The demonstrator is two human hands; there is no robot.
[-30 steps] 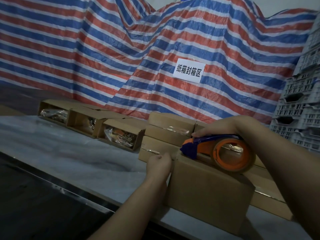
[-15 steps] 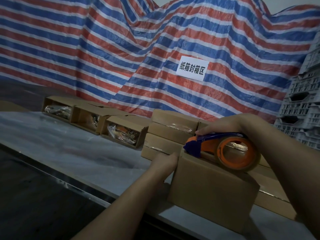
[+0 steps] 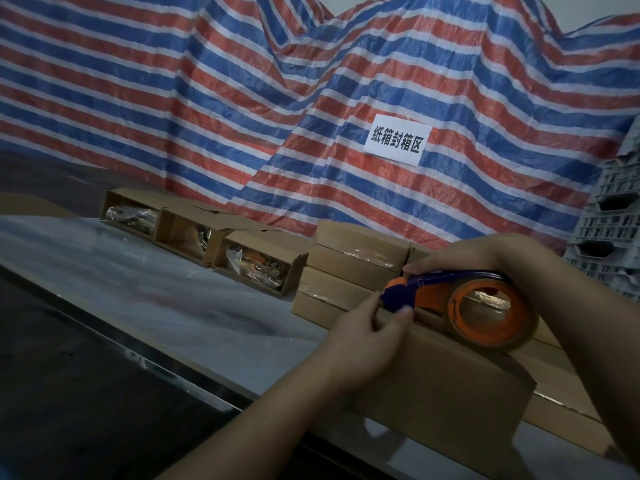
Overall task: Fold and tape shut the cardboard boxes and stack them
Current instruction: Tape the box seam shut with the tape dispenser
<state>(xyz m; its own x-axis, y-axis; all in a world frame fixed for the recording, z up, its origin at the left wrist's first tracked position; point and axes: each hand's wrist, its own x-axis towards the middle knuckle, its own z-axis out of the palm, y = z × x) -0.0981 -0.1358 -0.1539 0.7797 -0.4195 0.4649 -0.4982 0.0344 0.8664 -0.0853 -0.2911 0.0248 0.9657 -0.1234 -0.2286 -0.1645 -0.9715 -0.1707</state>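
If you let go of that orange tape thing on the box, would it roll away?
Probably not far. The tape dispenser has a round roll, so it might rock, but its blue handle sticks out and would likely stop it. It sits on the flat-topped cardboard box, which looks stiff.

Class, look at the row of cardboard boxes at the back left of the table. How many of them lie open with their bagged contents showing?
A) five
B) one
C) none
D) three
D: three open boxes lie side by side at the back left, each with its open side toward the camera and a plastic-bagged item visible inside, while the stacked boxes to their right look closed.
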